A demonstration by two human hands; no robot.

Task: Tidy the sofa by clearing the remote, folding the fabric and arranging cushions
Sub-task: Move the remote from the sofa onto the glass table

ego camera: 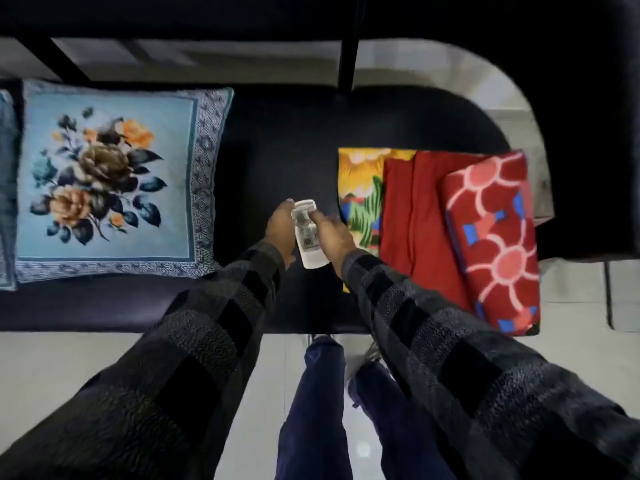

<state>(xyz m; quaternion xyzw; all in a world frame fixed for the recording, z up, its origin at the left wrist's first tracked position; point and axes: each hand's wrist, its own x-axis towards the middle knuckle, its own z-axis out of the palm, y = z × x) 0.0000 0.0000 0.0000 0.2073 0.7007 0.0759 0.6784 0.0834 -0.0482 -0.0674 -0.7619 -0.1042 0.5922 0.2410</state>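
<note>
A white remote [309,233] is held over the middle of the dark sofa seat [277,140]. My left hand [281,232] grips its left side and my right hand [333,234] grips its right side. A light blue cushion [107,181] with a flower print lies flat on the seat at the left. To the right of my hands lies folded fabric: a yellow and green piece [360,195], a plain red piece [412,209] and a red flower-patterned piece [495,237], side by side and partly overlapping.
A second bluish cushion [6,188] shows at the far left edge. The sofa's dark backrest [311,15] runs along the top, with a dark post [348,60] behind the seat. Pale tiled floor [52,362] lies in front, where my legs [311,410] stand.
</note>
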